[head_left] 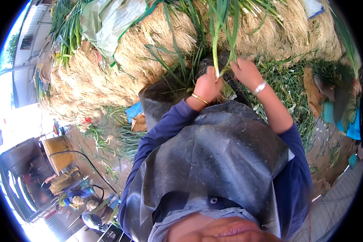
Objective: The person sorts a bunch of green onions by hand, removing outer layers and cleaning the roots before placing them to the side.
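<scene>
My left hand (208, 85), with a thin gold bangle at its wrist, is closed around the lower stem of a green onion (215, 48). The onion stands nearly upright, leaves pointing away from me and root end low, partly hidden by the hand. Close by on the right, my right hand (248, 74), wearing a silver bangle, pinches a green onion leaf (232, 48) that bends away from the stem. A dark plastic apron (213, 149) covers my front and lap just below both hands.
Bundled green onions with pale roots (149, 44) form a long heap ahead, partly under a translucent sheet (109, 24). Loose green trimmings (286, 88) cover the ground at right. A yellow board (58, 153) and people (92, 209) are at lower left. Blue plastic (352, 125) lies far right.
</scene>
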### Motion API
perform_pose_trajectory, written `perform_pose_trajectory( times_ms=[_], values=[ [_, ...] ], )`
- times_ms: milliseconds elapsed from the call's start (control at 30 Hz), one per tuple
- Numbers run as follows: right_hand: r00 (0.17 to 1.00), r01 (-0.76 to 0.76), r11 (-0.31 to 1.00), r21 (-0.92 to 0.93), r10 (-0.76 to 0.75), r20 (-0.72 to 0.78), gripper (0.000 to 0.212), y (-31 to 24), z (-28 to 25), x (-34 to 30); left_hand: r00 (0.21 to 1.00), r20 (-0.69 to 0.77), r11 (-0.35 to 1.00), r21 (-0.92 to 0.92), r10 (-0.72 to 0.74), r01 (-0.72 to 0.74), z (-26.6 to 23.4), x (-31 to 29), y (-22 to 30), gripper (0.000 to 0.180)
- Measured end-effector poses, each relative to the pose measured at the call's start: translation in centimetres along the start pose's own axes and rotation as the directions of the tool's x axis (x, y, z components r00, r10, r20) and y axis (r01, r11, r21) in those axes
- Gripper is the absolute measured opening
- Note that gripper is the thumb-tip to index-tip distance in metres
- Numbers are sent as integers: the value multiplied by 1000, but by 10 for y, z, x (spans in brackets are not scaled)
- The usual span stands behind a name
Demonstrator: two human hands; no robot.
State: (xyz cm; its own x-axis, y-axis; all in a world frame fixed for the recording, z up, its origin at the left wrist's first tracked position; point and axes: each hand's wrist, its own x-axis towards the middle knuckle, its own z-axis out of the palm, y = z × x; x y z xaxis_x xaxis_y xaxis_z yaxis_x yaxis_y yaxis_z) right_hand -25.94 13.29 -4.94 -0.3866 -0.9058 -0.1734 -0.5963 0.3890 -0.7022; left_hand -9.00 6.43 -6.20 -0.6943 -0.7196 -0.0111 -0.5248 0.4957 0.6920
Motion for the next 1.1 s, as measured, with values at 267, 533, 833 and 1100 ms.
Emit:
perform_pose_trajectory(
  times_ms=[267,533,833,1100],
  values=[
    [952,-138,477,868,306,-16,23,31,2,-35,930,347,456,-813,-120,362,10,11,-9,16],
    [966,-258,719,645,205,158,26,1,9,-11,947,287,694,-652,-147,305,14,4,-12,13],
    [878,-109,754,648,-233,418,21,50,4,-91,963,86,798,-545,-254,259,22,8,0,14],
    [986,166,965,203,-167,-15,29,38,29,-20,988,124,907,-399,-96,138,26,4,12,22]
  ],
)
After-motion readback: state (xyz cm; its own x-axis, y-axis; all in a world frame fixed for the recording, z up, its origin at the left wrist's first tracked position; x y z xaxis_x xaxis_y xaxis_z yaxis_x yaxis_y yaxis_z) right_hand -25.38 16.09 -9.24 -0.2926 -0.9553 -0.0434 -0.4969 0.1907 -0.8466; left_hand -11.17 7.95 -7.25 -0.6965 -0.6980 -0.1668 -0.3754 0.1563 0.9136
